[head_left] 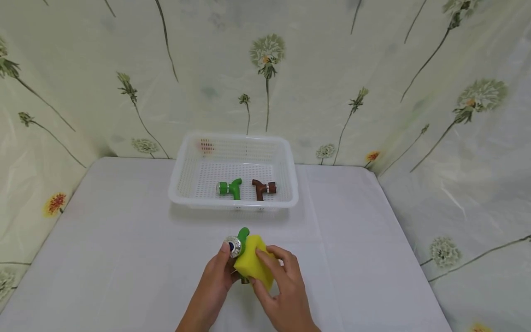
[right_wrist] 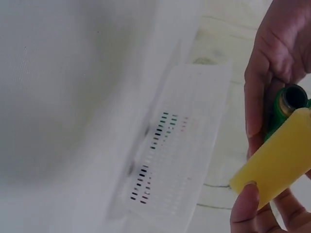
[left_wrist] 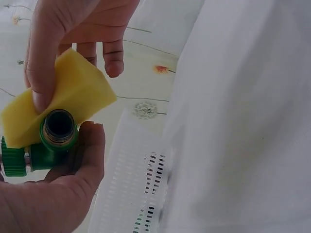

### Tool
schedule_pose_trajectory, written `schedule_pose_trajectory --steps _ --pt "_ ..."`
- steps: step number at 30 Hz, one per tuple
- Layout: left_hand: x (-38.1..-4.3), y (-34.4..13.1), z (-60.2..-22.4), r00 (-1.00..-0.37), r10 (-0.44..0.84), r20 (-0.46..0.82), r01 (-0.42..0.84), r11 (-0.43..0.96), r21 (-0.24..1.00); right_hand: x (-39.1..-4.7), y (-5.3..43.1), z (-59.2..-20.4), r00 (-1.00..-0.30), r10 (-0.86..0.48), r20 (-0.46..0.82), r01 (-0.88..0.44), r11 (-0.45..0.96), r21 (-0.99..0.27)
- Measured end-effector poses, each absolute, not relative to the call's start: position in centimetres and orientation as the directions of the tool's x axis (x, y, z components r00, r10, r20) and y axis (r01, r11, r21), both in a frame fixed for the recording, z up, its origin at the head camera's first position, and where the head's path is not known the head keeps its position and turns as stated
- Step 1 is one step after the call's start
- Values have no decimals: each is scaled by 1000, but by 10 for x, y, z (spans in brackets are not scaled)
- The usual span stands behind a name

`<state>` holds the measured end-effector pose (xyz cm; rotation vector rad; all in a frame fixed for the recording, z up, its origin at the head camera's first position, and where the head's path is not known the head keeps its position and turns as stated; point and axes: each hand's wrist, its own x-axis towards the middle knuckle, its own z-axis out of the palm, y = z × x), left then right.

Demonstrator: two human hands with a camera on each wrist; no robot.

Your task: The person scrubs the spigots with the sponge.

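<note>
My left hand grips a green plastic water tap above the near part of the table. Its round silver-rimmed knob faces up beside the left thumb. Between right thumb and fingers, my right hand pinches a yellow sponge, which lies against the tap's side. In the left wrist view, the tap's open threaded end shows just below the sponge. The sponge hides part of the tap's body in the head view.
Beyond the hands stands a white perforated plastic basket. Inside it lie another green tap and a brown tap. A white cloth covers the table, and a dandelion-patterned curtain encloses the back and sides.
</note>
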<state>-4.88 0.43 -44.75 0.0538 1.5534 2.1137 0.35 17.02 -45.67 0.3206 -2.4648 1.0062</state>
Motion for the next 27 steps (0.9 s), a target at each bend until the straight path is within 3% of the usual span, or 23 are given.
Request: schedule_pose_trajectory --steps 7,13,27 --pt "-49 4 -449 -873 399 -282 -383 -200 902 2 179 -456 -881 -73 468 -326 809 -489" --pt "-50 4 -450 -887 379 -264 -359 -206 910 6 180 -448 -882 -33 470 -285 831 -477" --pt "-48 4 -449 -871 353 -342 -399 -103 911 8 167 -446 -860 -125 495 -366 827 -427"
